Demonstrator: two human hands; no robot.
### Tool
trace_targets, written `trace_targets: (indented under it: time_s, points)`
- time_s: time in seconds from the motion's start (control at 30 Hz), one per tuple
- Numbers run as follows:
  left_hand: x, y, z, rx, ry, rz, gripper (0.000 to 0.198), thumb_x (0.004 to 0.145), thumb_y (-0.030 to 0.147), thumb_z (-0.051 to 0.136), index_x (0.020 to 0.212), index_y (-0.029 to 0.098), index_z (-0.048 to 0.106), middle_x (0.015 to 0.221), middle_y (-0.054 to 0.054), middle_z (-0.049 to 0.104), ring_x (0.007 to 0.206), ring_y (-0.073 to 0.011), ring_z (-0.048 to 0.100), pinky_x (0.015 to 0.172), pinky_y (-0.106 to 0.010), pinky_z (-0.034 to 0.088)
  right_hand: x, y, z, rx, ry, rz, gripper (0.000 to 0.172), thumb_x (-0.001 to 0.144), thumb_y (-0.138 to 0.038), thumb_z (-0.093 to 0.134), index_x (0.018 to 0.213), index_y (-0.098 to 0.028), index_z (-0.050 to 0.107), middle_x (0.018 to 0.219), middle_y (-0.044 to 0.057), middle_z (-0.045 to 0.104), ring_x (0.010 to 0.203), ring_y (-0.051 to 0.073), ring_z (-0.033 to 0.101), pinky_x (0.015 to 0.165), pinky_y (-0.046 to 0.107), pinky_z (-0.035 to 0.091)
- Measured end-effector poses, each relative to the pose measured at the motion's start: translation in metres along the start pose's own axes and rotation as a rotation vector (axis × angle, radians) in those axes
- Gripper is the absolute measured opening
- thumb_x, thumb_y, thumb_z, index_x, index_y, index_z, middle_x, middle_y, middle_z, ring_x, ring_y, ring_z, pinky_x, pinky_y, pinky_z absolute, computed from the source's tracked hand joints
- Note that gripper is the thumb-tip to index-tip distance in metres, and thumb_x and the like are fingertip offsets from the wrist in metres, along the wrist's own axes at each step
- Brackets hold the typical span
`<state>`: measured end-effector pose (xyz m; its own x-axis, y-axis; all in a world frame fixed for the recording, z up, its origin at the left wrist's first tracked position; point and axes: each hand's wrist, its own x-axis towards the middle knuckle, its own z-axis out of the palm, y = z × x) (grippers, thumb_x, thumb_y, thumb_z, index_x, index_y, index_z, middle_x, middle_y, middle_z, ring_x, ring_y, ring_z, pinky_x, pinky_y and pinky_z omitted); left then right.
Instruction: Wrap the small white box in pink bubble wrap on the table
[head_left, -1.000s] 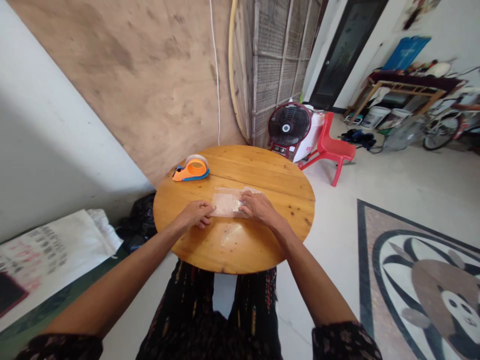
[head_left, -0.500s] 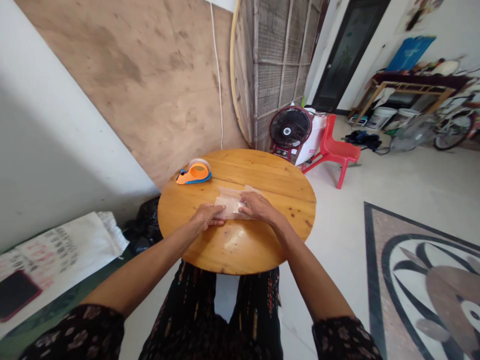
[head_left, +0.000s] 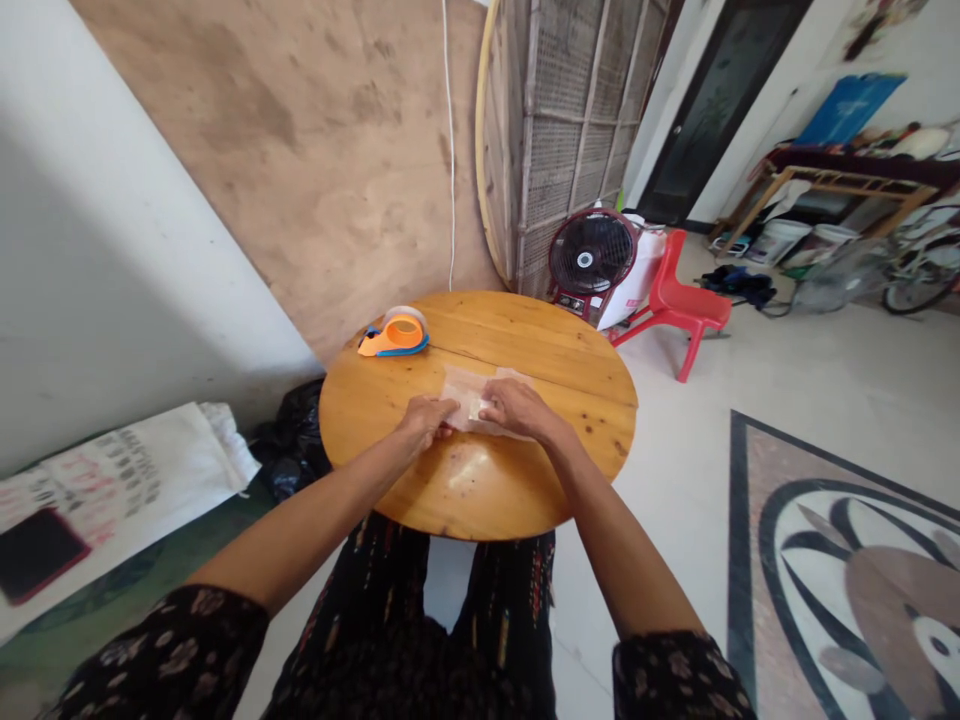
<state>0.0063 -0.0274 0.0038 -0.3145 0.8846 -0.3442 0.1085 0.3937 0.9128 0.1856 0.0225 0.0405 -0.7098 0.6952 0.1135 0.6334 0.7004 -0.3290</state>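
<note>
A translucent plastic sheet that looks like bubble wrap (head_left: 457, 388) lies on the round wooden table (head_left: 480, 490). A small whitish piece (head_left: 475, 408), too small to name, rests on the middle of it. My left hand (head_left: 429, 418) pinches the sheet's left edge between thumb and fingers. From the right, my right hand (head_left: 511, 405) comes over the sheet, its fingers curled and its thumb at the whitish piece. The right part of the sheet is partly hidden under that hand. Farther back on the table stands an orange and blue tape dispenser (head_left: 397, 335) with a roll in it.
Behind the table are a dark red fan (head_left: 592, 255) and a red plastic chair (head_left: 686, 300). A plywood board (head_left: 337, 150) leans at the back left. On the left, a phone (head_left: 41, 555) lies on a white printed sack (head_left: 142, 480), beside black plastic bags (head_left: 296, 440).
My left hand has moved slightly right and up along the sheet's left edge. The right hand stays at the whitish piece. The camera view has shifted a little.
</note>
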Motion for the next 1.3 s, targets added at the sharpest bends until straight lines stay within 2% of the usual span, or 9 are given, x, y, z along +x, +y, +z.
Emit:
trace_targets:
  time_s: [0.1,0.2,0.4,0.57,0.73,0.9,1.0,1.13,1.3]
  points:
    - [-0.001,0.001,0.007,-0.004,0.038,0.026,0.013,0.07,0.027,0.059,0.069,0.015,0.054,0.055,0.0,0.056,0.043,-0.0094,0.049,0.039,-0.019,0.037,0.003,-0.001,-0.001,-0.01,-0.009,-0.001,0.019,0.08,-0.03,0.067,0.096,-0.019,0.065,0.103,0.011,0.068,0.096,0.025,0.06,0.08,0.033,0.042]
    - [-0.002,0.002,0.015,0.013,0.08,0.117,0.013,0.068,0.027,0.058,0.065,0.015,0.054,0.051,0.003,0.052,0.042,-0.0089,0.046,0.038,-0.019,0.032,0.006,-0.002,-0.003,-0.016,-0.035,-0.003,0.02,0.079,-0.03,0.068,0.096,-0.018,0.066,0.104,0.011,0.068,0.1,0.027,0.06,0.083,0.035,0.042]
    - [-0.003,0.005,0.023,0.099,0.107,0.312,0.017,0.068,0.03,0.056,0.07,0.015,0.061,0.059,0.002,0.057,0.055,-0.011,0.052,0.05,-0.019,0.039,0.006,0.002,-0.002,0.017,-0.044,0.021,0.024,0.08,-0.031,0.067,0.101,-0.019,0.065,0.108,0.01,0.067,0.098,0.025,0.06,0.08,0.033,0.042]
    - [-0.012,0.01,0.021,0.227,0.011,0.43,0.02,0.071,0.03,0.055,0.075,0.014,0.065,0.064,0.001,0.06,0.059,-0.0119,0.053,0.054,-0.02,0.038,0.008,0.012,0.007,0.075,-0.017,0.015,0.022,0.078,-0.028,0.068,0.098,-0.019,0.065,0.101,0.007,0.067,0.09,0.021,0.059,0.076,0.03,0.04]
    - [-0.016,0.019,0.011,0.357,-0.162,0.518,0.018,0.069,0.029,0.057,0.072,0.014,0.067,0.06,0.003,0.054,0.058,-0.0108,0.046,0.053,-0.02,0.031,0.007,0.016,0.011,0.127,0.001,0.036,0.022,0.079,-0.028,0.065,0.099,-0.019,0.064,0.101,0.006,0.065,0.09,0.02,0.057,0.075,0.028,0.039]
    - [-0.015,0.026,0.0,0.67,-0.319,0.708,0.017,0.074,0.023,0.05,0.071,0.013,0.064,0.058,0.004,0.047,0.056,-0.0097,0.041,0.053,-0.022,0.025,0.004,0.016,0.008,0.123,0.022,0.066,0.031,0.076,-0.034,0.07,0.101,-0.019,0.064,0.105,0.007,0.065,0.095,0.022,0.058,0.08,0.03,0.04]
    - [-0.014,0.029,-0.003,0.795,-0.328,0.777,0.015,0.075,0.019,0.049,0.07,0.014,0.062,0.059,0.003,0.048,0.056,-0.0103,0.042,0.054,-0.023,0.026,0.004,0.019,0.006,0.136,0.01,0.032,0.033,0.076,-0.036,0.071,0.102,-0.018,0.064,0.108,0.008,0.065,0.1,0.023,0.058,0.083,0.031,0.041]
    - [-0.017,0.03,-0.002,0.833,-0.326,0.803,0.016,0.078,0.018,0.05,0.07,0.014,0.063,0.065,-0.001,0.054,0.061,-0.0129,0.047,0.058,-0.024,0.031,0.002,0.02,0.001,0.203,-0.044,0.012,0.035,0.076,-0.037,0.071,0.103,-0.017,0.065,0.108,0.009,0.067,0.099,0.024,0.06,0.085,0.032,0.043]
    - [-0.024,0.033,-0.003,1.065,-0.284,0.881,0.026,0.086,0.018,0.045,0.097,0.017,0.068,0.088,-0.008,0.061,0.079,-0.0206,0.057,0.067,-0.029,0.041,-0.009,0.024,-0.004,0.259,-0.047,0.022,0.04,0.077,-0.038,0.071,0.111,-0.019,0.064,0.115,0.009,0.065,0.104,0.024,0.059,0.089,0.035,0.043]
